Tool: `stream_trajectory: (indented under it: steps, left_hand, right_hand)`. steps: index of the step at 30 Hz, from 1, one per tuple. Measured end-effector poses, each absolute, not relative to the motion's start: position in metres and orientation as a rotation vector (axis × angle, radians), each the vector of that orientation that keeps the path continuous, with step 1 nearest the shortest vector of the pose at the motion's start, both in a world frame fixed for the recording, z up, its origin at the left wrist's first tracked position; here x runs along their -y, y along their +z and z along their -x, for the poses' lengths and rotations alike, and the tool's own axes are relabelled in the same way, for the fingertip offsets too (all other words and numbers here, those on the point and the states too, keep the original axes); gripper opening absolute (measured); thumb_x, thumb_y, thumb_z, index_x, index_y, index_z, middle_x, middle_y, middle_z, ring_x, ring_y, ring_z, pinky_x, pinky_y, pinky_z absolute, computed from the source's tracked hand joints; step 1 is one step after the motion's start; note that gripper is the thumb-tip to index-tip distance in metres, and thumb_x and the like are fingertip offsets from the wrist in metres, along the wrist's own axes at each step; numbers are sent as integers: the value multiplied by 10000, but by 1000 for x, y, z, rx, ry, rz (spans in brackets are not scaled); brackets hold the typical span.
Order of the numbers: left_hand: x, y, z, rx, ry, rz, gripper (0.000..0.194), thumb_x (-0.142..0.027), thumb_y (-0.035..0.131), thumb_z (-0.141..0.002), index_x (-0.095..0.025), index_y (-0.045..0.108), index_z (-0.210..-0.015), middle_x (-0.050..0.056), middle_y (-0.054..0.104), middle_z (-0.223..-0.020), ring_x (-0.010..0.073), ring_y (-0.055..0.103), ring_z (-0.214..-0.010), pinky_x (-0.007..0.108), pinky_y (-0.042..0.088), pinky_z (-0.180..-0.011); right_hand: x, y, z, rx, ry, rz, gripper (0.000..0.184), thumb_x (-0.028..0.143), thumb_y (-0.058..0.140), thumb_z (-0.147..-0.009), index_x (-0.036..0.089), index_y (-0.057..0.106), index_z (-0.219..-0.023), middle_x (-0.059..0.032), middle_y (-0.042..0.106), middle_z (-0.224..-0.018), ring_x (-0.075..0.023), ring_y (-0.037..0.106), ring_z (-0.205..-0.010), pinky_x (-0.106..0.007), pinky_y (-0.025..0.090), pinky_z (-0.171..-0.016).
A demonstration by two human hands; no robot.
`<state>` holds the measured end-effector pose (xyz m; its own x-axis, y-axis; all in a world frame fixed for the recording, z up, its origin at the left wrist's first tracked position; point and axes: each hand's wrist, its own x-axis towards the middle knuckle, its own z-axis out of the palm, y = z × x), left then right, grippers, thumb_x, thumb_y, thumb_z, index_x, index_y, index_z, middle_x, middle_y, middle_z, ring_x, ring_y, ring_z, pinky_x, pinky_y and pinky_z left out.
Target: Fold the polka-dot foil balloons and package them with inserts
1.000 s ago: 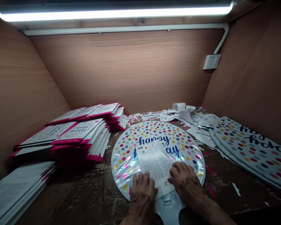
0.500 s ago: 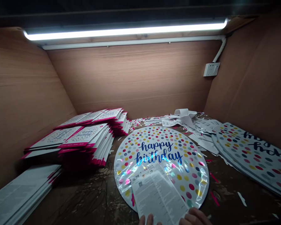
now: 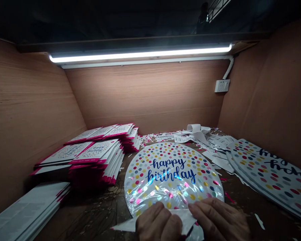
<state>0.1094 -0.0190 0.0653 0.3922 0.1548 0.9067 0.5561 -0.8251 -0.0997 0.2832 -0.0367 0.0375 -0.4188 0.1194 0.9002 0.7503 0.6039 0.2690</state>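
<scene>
A printed paper insert (image 3: 189,219), white with a trace of pink at its edge, is pinched between my two hands at the bottom of the view. My left hand (image 3: 159,222) closes round its left part, thumb bent over the top; a pointed white corner sticks out to the left. My right hand (image 3: 219,219) grips the right part with fingers together. Just beyond lies a round board (image 3: 173,157) with coloured dots and "happy birthday" in blue, its lower end behind my hands. Shiny clear film covers it. Whether the insert is folded I cannot tell.
Pink-edged printed cards (image 3: 97,150) stand piled at the left, with a stack of grey-white sheets (image 3: 27,211) in front. More dotted round boards (image 3: 271,170) are stacked at the right. Paper strips and scraps (image 3: 208,135) litter the back. Wooden walls (image 3: 145,93) enclose the table.
The insert lay flat over the board's lower part; now it is drawn nearer and tilted in my hands. Both hands have come further into view and closed on it. The camera view has tipped up.
</scene>
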Motion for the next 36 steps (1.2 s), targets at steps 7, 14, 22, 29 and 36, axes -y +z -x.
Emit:
stream_trajectory:
  steps: [7,14,22,29,36]
  left_hand:
    - [18,113,-103,1041,-1252,2733,298,-175,387,-841,-157,496,-564,10,506,-498,94,443,-432,203,279,-450]
    - [-13,133,-108,1775,-1142,2973,331,-270,414,-793,-132,584,-544,-12,428,-472,99,379,-493,206,224,-478]
    - [-35,96,-89,2232,-1397,3294,262,-347,565,-671,-108,607,-575,-27,411,-502,85,346,-491,197,225,-464]
    - [-35,88,-83,2470,-1600,3322,249,-349,621,-642,-113,603,-566,-38,423,-468,65,331,-443,187,231,-440]
    - [-35,82,-76,2595,-1872,3258,300,-374,702,-601,-92,608,-561,-30,462,-452,55,356,-415,183,254,-435]
  right_hand:
    - [32,74,-276,2059,-558,912,438,111,347,-861,121,383,-1297,-194,580,-1170,-253,610,-978,-363,505,-747]
    - [2,90,-266,2120,85,988,298,86,384,-754,154,570,-977,-47,636,-727,-151,566,-591,-245,397,-543]
    - [-22,78,-268,1674,1453,914,159,152,531,-631,136,647,-739,23,541,-635,-117,486,-612,-221,366,-566]
    - [-23,48,-277,1326,1761,789,171,259,728,-661,119,717,-759,-8,614,-620,-89,521,-577,-211,387,-589]
    - [-18,25,-268,1453,1433,956,87,240,625,-730,161,654,-752,-5,613,-690,-133,551,-641,-244,422,-619]
